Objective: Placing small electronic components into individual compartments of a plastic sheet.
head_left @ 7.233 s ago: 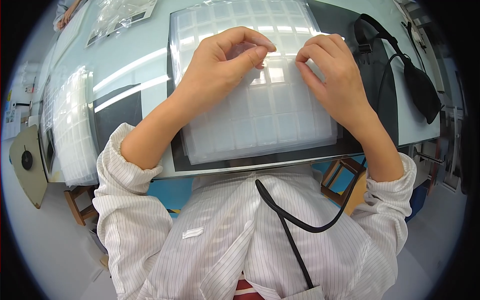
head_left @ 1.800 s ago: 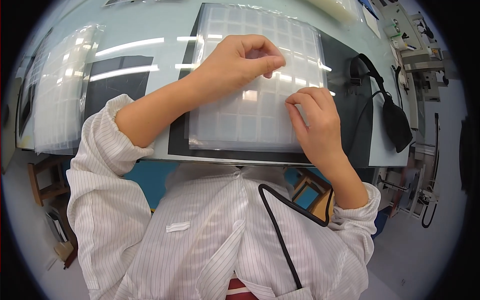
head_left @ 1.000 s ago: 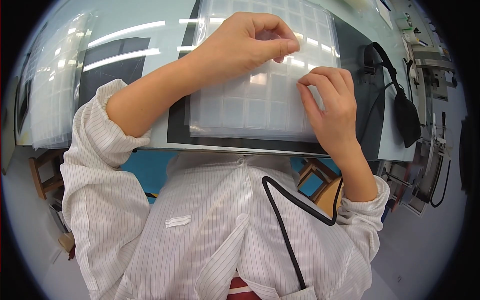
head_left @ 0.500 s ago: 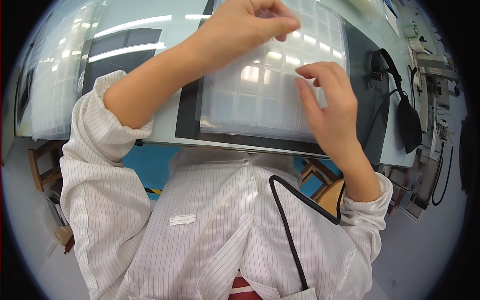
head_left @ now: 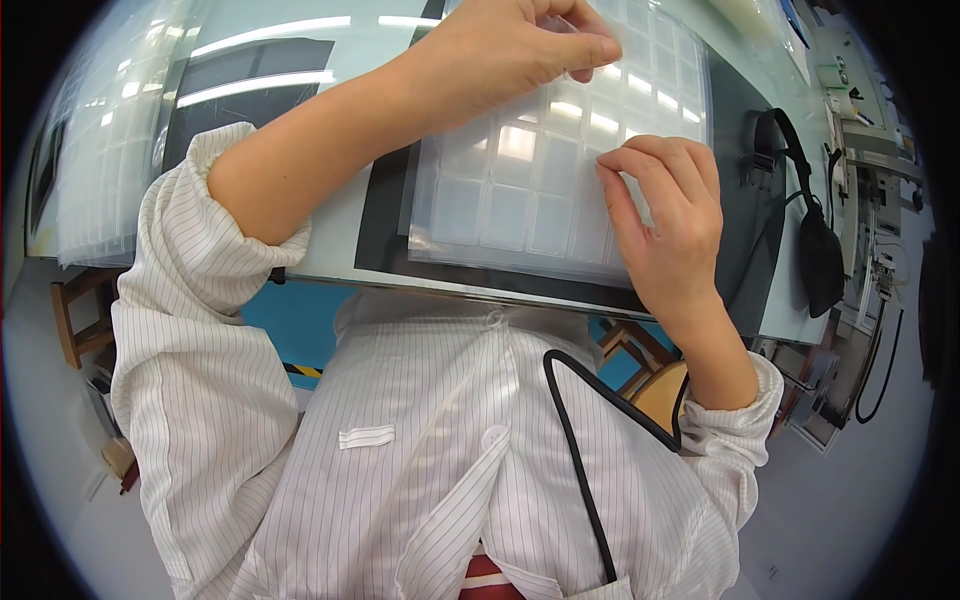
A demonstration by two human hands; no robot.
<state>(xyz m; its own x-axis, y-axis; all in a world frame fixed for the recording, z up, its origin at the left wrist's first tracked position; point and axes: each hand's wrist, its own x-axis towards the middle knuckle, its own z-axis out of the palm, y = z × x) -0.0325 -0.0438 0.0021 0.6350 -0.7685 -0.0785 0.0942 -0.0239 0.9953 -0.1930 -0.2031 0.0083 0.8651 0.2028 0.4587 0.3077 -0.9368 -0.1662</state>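
A clear plastic tray sheet [head_left: 495, 215] with a grid of rectangular pockets lies on a dark mat [head_left: 385, 215] at the table's front, apparently several layers thick. Over its far part is my left hand [head_left: 530, 50], thumb and fingers pressed together; whatever they pinch is too small or see-through to name. My right hand [head_left: 675, 205] hovers over the sheet's right side. Its thumb and forefinger tips meet, and I cannot make out anything between them. Bright lamp reflections hide parts of the pockets.
More clear pocketed sheets [head_left: 115, 150] are stacked at the left of the table. A black strap with a pouch [head_left: 820, 260] lies at the right edge. A wooden stool [head_left: 660, 395] stands below the table, and a black cord [head_left: 575, 450] hangs over my striped coat.
The right thumb and forefinger have come together from a wider gap. My left hand has shifted slightly right. The whole view has turned a little.
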